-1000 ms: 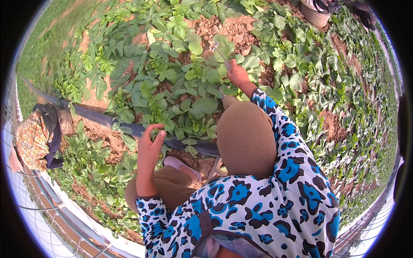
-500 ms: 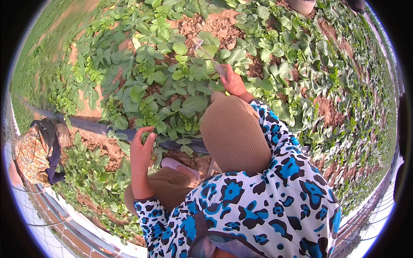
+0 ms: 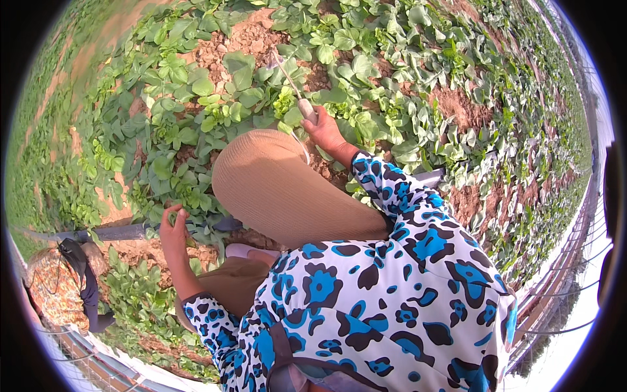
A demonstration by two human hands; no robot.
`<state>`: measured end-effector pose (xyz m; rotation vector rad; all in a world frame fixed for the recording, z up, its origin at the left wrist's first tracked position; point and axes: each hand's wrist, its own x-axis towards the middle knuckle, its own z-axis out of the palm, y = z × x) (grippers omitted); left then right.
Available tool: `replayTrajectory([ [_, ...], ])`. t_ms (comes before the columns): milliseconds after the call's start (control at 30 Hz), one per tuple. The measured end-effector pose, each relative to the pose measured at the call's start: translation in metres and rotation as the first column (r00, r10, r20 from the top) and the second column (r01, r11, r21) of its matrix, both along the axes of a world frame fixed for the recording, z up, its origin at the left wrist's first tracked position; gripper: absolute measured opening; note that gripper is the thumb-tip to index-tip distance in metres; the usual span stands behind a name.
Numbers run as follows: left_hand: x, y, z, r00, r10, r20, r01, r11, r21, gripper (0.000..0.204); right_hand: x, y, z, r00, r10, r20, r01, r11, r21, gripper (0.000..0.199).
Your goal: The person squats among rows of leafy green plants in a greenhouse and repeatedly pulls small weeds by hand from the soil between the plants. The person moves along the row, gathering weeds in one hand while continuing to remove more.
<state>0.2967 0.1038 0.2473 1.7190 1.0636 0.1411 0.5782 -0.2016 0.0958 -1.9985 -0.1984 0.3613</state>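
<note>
My right hand [image 3: 325, 134] is closed around the pale handle of a small hand hoe [image 3: 307, 110]. Its thin metal shaft slants up and to the left, and its head lies among the leaves beside a patch of bare soil. At the left, my left hand [image 3: 174, 230] hangs above the low green plants [image 3: 189, 136], thumb and forefinger loosely bent and apart, with nothing visible between them. My bent knee in brown ribbed trousers [image 3: 294, 186] sticks out between the two hands and covers some of the plants.
A dark pipe [image 3: 124, 232] runs along the ground past my left hand. Another person in a patterned orange top [image 3: 57, 287] bends low at the far left. Leafy rows with bare reddish soil [image 3: 460, 108] stretch to the right. Wire fencing shows at the lower rim.
My view and body have shifted, with my knee now further left. My right hand has moved left with the hoe. My left hand has moved left and slightly down in the view.
</note>
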Motion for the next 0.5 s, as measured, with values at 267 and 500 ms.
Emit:
replayTrajectory([
  [267, -0.011, -0.003, -0.021, 0.999, -0.031, -0.021, 0.034, 0.992, 0.121, 0.025, -0.037, -0.144, -0.021, 0.995, -0.001, 0.100, 0.017, 0.986, -0.167, 0.044],
  [500, -0.019, 0.001, -0.022, 0.999, 0.021, 0.047, -0.029, 0.981, 0.194, 0.027, 0.010, -0.141, -0.049, 0.983, 0.004, 0.185, 0.065, 0.928, -0.367, 0.047],
])
